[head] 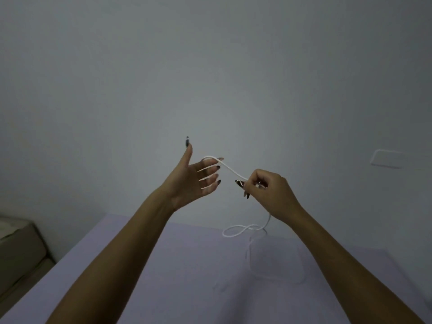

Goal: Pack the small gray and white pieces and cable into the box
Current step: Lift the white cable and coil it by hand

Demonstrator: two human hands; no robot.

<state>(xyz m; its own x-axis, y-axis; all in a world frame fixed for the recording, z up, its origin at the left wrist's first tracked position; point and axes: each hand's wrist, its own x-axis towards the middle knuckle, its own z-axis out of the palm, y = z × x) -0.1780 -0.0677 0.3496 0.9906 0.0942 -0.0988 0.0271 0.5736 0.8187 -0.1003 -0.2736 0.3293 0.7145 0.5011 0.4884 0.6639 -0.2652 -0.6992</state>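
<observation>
A thin white cable (pixel 230 170) stretches in the air between my two raised hands. My left hand (pixel 191 176) has its palm up and fingers spread, with several turns of the cable wound across the fingers. My right hand (pixel 266 190) is closed, pinching the cable. From that hand the cable drops down and lies in loose loops (pixel 243 230) on the lilac table (pixel 163 265). The box and the small gray and white pieces are out of view.
A plain grey wall fills the upper part of the view, with a pale wall plate (pixel 389 159) at the right. Beige furniture (pixel 16 251) stands beyond the table's left edge.
</observation>
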